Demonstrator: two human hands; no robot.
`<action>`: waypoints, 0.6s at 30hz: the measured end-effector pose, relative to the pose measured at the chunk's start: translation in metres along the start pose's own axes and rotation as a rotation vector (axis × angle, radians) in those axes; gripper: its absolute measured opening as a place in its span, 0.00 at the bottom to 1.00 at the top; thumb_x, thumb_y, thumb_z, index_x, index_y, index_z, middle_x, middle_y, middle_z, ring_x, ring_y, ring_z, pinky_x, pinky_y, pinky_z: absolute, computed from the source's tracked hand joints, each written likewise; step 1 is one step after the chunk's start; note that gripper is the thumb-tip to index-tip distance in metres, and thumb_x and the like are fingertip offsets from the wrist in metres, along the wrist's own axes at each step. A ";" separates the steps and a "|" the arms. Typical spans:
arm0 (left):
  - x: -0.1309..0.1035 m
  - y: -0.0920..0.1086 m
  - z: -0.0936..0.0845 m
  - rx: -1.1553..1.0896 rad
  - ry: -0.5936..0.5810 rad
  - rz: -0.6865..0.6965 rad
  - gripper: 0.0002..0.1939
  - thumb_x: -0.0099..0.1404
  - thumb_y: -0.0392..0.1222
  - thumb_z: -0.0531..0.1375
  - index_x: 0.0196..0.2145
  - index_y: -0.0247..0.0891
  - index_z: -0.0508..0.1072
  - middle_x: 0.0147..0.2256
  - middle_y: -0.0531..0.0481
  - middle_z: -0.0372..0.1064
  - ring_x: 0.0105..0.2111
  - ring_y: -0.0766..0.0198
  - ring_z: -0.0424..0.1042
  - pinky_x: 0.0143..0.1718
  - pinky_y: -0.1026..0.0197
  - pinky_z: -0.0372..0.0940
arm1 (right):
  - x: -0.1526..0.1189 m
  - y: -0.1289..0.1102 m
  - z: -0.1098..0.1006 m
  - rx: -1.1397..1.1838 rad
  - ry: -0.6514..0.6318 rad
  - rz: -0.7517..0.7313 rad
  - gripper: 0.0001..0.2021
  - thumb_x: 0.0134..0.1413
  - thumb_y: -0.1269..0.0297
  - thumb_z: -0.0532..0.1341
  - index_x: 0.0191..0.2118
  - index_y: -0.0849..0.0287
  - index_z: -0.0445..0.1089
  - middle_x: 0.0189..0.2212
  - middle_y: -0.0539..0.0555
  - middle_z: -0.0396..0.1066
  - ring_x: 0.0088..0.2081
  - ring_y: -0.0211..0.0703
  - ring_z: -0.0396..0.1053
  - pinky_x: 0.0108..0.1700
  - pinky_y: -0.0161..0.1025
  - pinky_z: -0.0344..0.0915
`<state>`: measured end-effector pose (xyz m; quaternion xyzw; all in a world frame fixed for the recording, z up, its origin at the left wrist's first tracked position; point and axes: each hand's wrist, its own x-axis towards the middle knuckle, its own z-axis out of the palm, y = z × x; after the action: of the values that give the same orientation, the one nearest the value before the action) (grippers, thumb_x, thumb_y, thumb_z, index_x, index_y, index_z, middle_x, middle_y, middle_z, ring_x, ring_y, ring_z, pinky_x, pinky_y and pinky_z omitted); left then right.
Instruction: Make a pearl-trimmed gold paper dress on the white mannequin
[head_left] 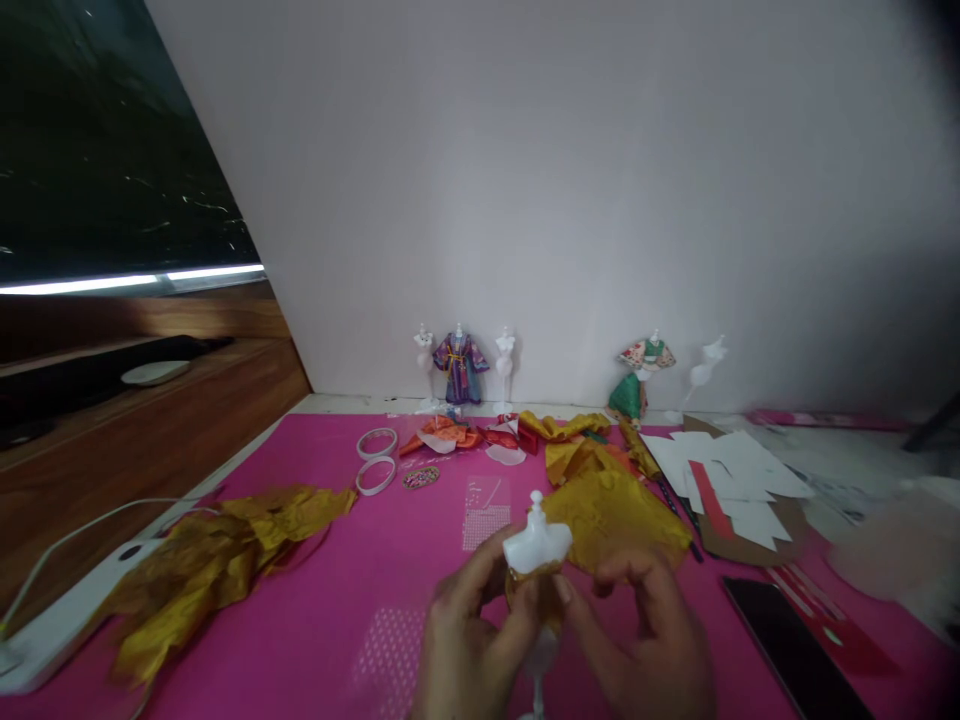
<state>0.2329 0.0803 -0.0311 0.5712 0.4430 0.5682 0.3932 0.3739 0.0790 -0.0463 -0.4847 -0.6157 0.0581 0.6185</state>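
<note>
A small white mannequin stands upright at the bottom centre, with a band of gold fabric around its torso below the bust. Wrapped around the mannequin's left side, my left hand is closed, its thumb pressing on the gold fabric. My right hand touches the right edge of that fabric with its thumb; its index finger is curled and stands apart from the thumb. The mannequin's thin stand shows below, between both hands.
Gold cloth lies behind my right hand, more at left. Tape rolls, a bead sheet, white papers and a dark phone lie around. Dressed mannequins stand by the wall.
</note>
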 end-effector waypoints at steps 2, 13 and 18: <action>0.000 -0.003 0.001 0.058 0.065 0.038 0.16 0.61 0.38 0.61 0.47 0.42 0.76 0.38 0.50 0.81 0.36 0.60 0.80 0.39 0.65 0.73 | -0.005 -0.007 0.003 -0.009 0.009 -0.030 0.04 0.53 0.68 0.64 0.31 0.54 0.68 0.25 0.50 0.71 0.28 0.41 0.71 0.32 0.37 0.70; 0.001 -0.022 0.014 0.306 0.275 0.237 0.18 0.60 0.36 0.64 0.49 0.46 0.76 0.45 0.49 0.79 0.42 0.55 0.79 0.45 0.59 0.73 | -0.027 0.007 0.018 0.049 -0.066 0.051 0.15 0.59 0.66 0.58 0.50 0.53 0.75 0.48 0.57 0.76 0.49 0.52 0.75 0.48 0.46 0.74; -0.009 -0.036 0.019 0.254 0.229 0.173 0.22 0.64 0.39 0.61 0.56 0.46 0.71 0.52 0.46 0.75 0.49 0.52 0.76 0.45 0.58 0.74 | -0.021 0.010 0.019 0.138 -0.102 0.139 0.13 0.57 0.62 0.60 0.48 0.53 0.74 0.46 0.57 0.76 0.48 0.51 0.74 0.49 0.46 0.73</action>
<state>0.2504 0.0837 -0.0685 0.5838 0.5023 0.6007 0.2146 0.3589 0.0802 -0.0723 -0.4789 -0.6060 0.1675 0.6127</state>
